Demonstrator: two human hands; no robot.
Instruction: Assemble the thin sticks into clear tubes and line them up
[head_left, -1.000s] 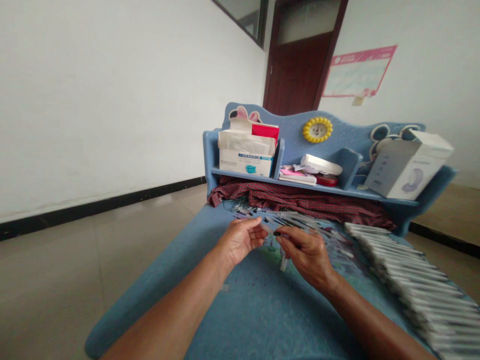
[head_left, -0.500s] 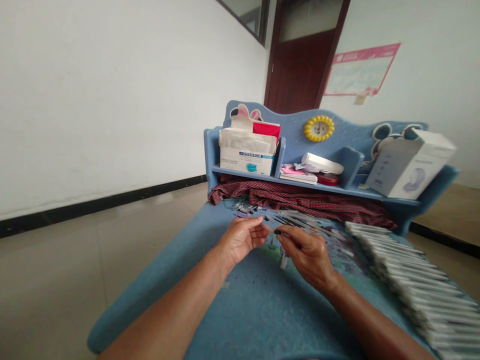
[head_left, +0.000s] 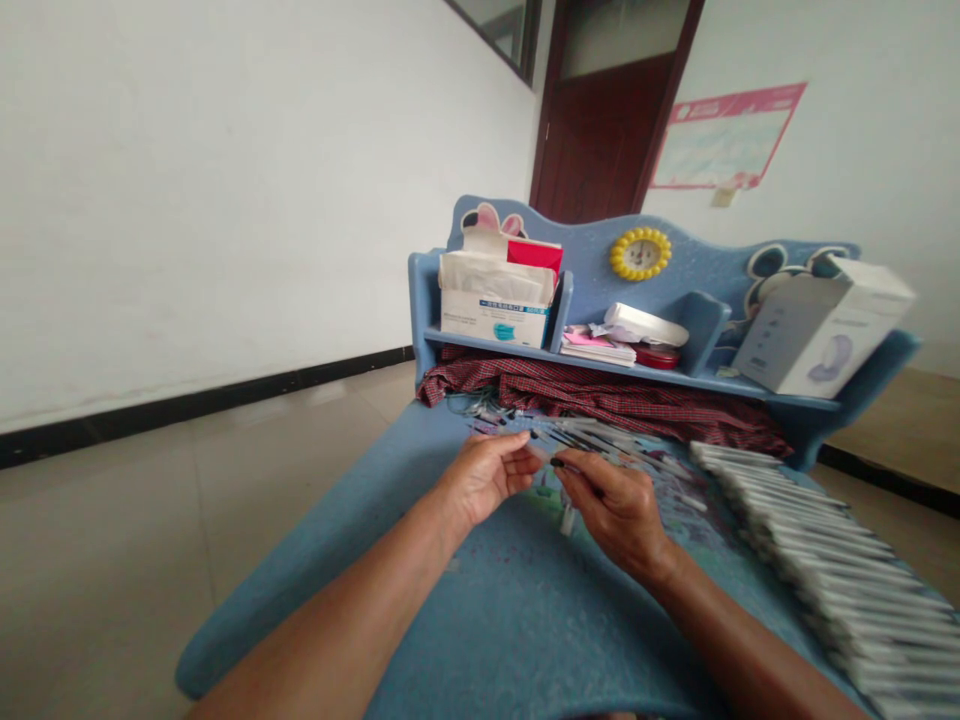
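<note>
Over the blue table, my left hand (head_left: 491, 478) is closed with the thumb stretched along the top, on what looks like a clear pen barrel (head_left: 541, 456). Facing it, my right hand (head_left: 611, 500) pinches a small black pen part (head_left: 556, 462) between thumb and fingertips, close against the barrel's end. Fingers hide most of both pieces. Beyond my hands lie scattered pen parts (head_left: 592, 436), clear tubes and dark thin refills among them. Just below my fingertips a short clear piece (head_left: 568, 520) rests on the table.
On the right side of the blue table (head_left: 525, 620) is a long stack of clear pens (head_left: 832, 570). Checked cloth (head_left: 615, 400) lies under the back shelf. The shelf carries a mask box (head_left: 495, 305), papers (head_left: 598, 346), a red round case (head_left: 657, 357) and a white box (head_left: 821, 325).
Both hands keep almost the same place and grip. The black part in my right fingers has shifted very slightly; the view has moved a little.
</note>
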